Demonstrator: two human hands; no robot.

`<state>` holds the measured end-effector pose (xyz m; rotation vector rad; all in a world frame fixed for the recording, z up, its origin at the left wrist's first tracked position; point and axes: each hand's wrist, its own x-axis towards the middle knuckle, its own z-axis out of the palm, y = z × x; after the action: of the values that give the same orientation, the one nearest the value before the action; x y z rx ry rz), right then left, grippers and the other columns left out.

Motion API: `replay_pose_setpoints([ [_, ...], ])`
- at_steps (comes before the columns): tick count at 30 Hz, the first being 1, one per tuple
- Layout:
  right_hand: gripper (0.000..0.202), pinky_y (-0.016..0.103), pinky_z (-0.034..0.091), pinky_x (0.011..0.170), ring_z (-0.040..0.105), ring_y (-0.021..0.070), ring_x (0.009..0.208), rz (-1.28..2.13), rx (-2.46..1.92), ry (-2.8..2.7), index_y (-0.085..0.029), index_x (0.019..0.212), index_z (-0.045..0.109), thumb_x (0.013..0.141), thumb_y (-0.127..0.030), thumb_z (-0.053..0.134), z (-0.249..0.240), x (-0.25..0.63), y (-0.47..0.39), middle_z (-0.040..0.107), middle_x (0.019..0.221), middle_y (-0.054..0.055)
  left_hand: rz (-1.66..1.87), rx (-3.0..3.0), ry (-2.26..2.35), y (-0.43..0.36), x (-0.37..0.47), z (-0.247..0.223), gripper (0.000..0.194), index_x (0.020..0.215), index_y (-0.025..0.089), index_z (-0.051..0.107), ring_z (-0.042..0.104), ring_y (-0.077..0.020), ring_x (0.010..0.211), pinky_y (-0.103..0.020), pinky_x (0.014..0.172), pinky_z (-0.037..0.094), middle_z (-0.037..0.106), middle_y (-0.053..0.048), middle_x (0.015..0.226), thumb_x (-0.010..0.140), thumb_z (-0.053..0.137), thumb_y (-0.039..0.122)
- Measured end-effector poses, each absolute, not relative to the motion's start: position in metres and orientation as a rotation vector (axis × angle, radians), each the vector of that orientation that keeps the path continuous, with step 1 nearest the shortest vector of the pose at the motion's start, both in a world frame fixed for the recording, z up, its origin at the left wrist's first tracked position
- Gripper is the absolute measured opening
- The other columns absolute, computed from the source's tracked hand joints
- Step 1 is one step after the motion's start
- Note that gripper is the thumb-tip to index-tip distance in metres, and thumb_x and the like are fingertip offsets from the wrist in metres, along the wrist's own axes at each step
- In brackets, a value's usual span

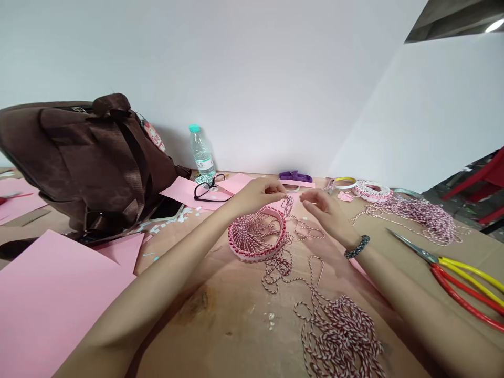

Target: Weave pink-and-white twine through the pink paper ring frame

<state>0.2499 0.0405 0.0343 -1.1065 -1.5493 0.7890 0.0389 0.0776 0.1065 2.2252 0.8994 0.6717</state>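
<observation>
A pink ring [258, 257], wound with red-and-white twisted cord, stands on the wooden table, its threads crossing the inside. Above its far side, my left hand [262, 195] pinches the red-and-white cord [289, 203], which hangs in small loops below the fingertips. My right hand [325, 207], with a dark beaded bracelet [357, 247] on the wrist, is just to the right. Its fingers are bent and apart from the thumb, with nothing visible between them. Loose cord runs from the ring to a tangled heap [342, 333] at the front.
Scissors [437, 258] with red and yellow handles lie at the right. Behind them are another cord pile [429, 215] and a wound ring [372, 190]. A brown bag [94, 163], water bottle [201, 152], eyeglasses [212, 198] and pink sheets [66, 304] occupy the left.
</observation>
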Motion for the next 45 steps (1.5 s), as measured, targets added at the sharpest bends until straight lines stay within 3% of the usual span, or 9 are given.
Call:
replay_pose_setpoints([
  [3, 0.026, 0.039, 0.048, 0.091, 0.061, 0.0196, 0.102, 0.828, -0.977, -1.670, -0.025, 0.106, 0.059, 0.082, -0.033, 0.061, 0.048, 0.233, 0.026, 0.064, 0.110, 0.006, 0.604, 2.244, 0.837, 0.072, 0.042, 0.105, 0.017, 0.081, 0.017, 0.064, 0.048, -0.0108, 0.065, -0.025, 0.058, 0.033, 0.059, -0.002, 0.073, 0.083, 0.052, 0.029],
  [7, 0.013, 0.035, 0.051, 0.074, 0.063, 0.0169, 0.079, 0.795, -1.028, -1.562, -0.022, 0.087, 0.063, 0.079, -0.032, 0.064, 0.058, 0.225, 0.016, 0.067, 0.085, 0.003, 0.587, 2.244, 0.853, 0.065, 0.046, 0.107, 0.018, 0.080, 0.017, 0.064, 0.042, -0.0096, 0.057, -0.025, 0.052, 0.028, 0.052, 0.000, 0.065, 0.082, 0.054, 0.031],
  [13, 0.015, 0.031, 0.048, 0.069, 0.058, 0.0131, 0.072, 0.911, -0.944, -1.439, -0.021, 0.079, 0.058, 0.084, -0.035, 0.059, 0.062, 0.225, 0.016, 0.060, 0.076, 0.001, 0.689, 2.182, 0.875, 0.061, 0.048, 0.111, 0.019, 0.080, 0.018, 0.068, 0.025, -0.0087, 0.048, -0.027, 0.048, 0.015, 0.027, 0.006, 0.050, 0.079, 0.060, 0.036],
  [18, 0.020, 0.030, 0.051, 0.065, 0.060, 0.0119, 0.064, 1.179, -0.843, -1.269, -0.022, 0.079, 0.049, 0.086, -0.040, 0.055, 0.065, 0.220, 0.012, 0.054, 0.070, -0.002, 0.787, 2.112, 0.834, 0.059, 0.051, 0.109, 0.019, 0.079, 0.019, 0.067, 0.023, -0.0088, 0.047, -0.027, 0.048, 0.014, 0.025, 0.006, 0.050, 0.080, 0.059, 0.037],
  [25, 0.020, 0.026, 0.047, 0.051, 0.055, 0.0089, 0.054, 1.209, -0.847, -1.322, -0.024, 0.091, 0.047, 0.089, -0.044, 0.049, 0.070, 0.218, 0.007, 0.052, 0.076, -0.003, 0.905, 2.050, 0.857, 0.050, 0.054, 0.112, 0.016, 0.083, 0.020, 0.068, 0.024, -0.0088, 0.048, -0.027, 0.049, 0.016, 0.024, 0.007, 0.051, 0.079, 0.061, 0.034],
  [29, 0.022, 0.028, 0.049, 0.058, 0.056, 0.0110, 0.062, 1.008, -0.889, -1.332, -0.025, 0.094, 0.048, 0.083, -0.039, 0.060, 0.070, 0.216, 0.006, 0.053, 0.083, -0.001, 0.924, 2.039, 0.848, 0.048, 0.056, 0.114, 0.014, 0.077, 0.019, 0.066, 0.026, -0.0083, 0.049, -0.027, 0.049, 0.017, 0.027, 0.006, 0.051, 0.079, 0.062, 0.032],
  [33, 0.011, 0.033, 0.049, 0.071, 0.055, 0.0154, 0.078, 0.481, -0.910, -1.362, -0.024, 0.085, 0.052, 0.081, -0.029, 0.061, 0.072, 0.216, 0.003, 0.054, 0.087, 0.002, 0.924, 1.976, 0.790, 0.050, 0.056, 0.114, 0.012, 0.077, 0.018, 0.062, 0.030, -0.0073, 0.050, -0.025, 0.049, 0.021, 0.036, 0.005, 0.055, 0.079, 0.061, 0.029],
  [37, 0.006, 0.036, 0.046, 0.072, 0.053, 0.0180, 0.077, 0.038, -0.988, -1.540, -0.025, 0.079, 0.055, 0.084, -0.025, 0.058, 0.077, 0.222, 0.001, 0.057, 0.079, 0.002, 0.902, 1.957, 0.760, 0.053, 0.056, 0.112, 0.013, 0.074, 0.017, 0.059, 0.038, -0.0083, 0.057, -0.025, 0.053, 0.028, 0.047, 0.002, 0.064, 0.078, 0.061, 0.029],
  [45, 0.008, 0.035, 0.044, 0.070, 0.056, 0.0180, 0.075, -0.056, -0.994, -1.764, -0.026, 0.080, 0.056, 0.083, -0.019, 0.055, 0.078, 0.224, 0.001, 0.060, 0.077, 0.000, 0.793, 2.012, 0.726, 0.051, 0.059, 0.112, 0.019, 0.064, 0.017, 0.045, 0.035, -0.0081, 0.056, -0.023, 0.052, 0.028, 0.038, 0.003, 0.062, 0.080, 0.052, 0.023],
])
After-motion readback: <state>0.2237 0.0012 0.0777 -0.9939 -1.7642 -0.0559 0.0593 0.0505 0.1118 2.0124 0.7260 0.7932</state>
